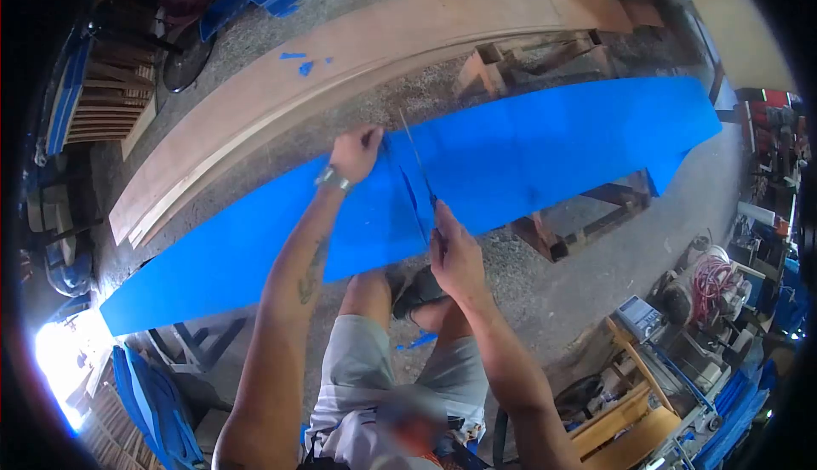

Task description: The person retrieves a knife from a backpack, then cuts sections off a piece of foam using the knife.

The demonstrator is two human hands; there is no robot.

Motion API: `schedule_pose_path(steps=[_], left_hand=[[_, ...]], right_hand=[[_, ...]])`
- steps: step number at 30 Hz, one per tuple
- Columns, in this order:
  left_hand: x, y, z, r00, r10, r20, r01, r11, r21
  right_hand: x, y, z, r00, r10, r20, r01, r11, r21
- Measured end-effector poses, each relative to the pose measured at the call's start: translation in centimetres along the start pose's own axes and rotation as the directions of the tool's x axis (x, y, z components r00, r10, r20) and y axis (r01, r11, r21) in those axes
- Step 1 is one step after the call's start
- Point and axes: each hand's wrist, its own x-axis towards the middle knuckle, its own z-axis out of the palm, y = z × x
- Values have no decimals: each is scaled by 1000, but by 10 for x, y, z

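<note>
A long blue sheet (545, 142) lies stretched across the supports in front of me. My right hand (458, 256) is wrapped round the dark handle of a long, thin-bladed knife (417, 153), its blade pointing away over the sheet's far edge. Beside the blade a narrow dark slit (410, 189) runs across the blue material. My left hand (356, 154), with a watch on the wrist, is closed at the sheet's far edge, left of the blade. Its fingers appear to pinch that edge, though they partly hide the grip.
Past the sheet lies a long curved wooden board (281, 100) with blue scraps (305, 68) on it. Metal trestles (553, 236) stand under and behind the sheet. At right are a wooden frame (634, 419) and a coiled red hose (715, 281). Slatted wooden pieces (111, 100) stand left.
</note>
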Motion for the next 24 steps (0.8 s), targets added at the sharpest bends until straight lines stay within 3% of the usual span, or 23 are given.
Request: schedule_pose_path(steps=[1,4,8,11,15,18,24], left_hand=[[0,-4,0,997,-21,-68,11,989,-144],[5,-7,-6,996,84,31,-76,976,-204],[11,-11,4,969,247,-8,-242,943,-227],[16,-8,0,981,171,89,-157,977,-146],[17,-7,-2,963,264,57,-250,952,-178],[15,-8,-5,980,175,96,-153,968,-199],[16,-9,2,962,272,1,-271,960,-72]], right_hand=[[0,1,9,1000,2,9,-2,1000,-1],[4,5,33,1000,-30,-7,30,1000,-7],[10,10,48,997,-59,-53,54,994,-94],[4,16,51,991,-117,-63,108,986,-128],[2,18,54,981,-157,-114,135,974,-183],[-3,18,57,985,-137,-106,112,971,-213],[-5,16,58,989,-107,-99,78,962,-261]])
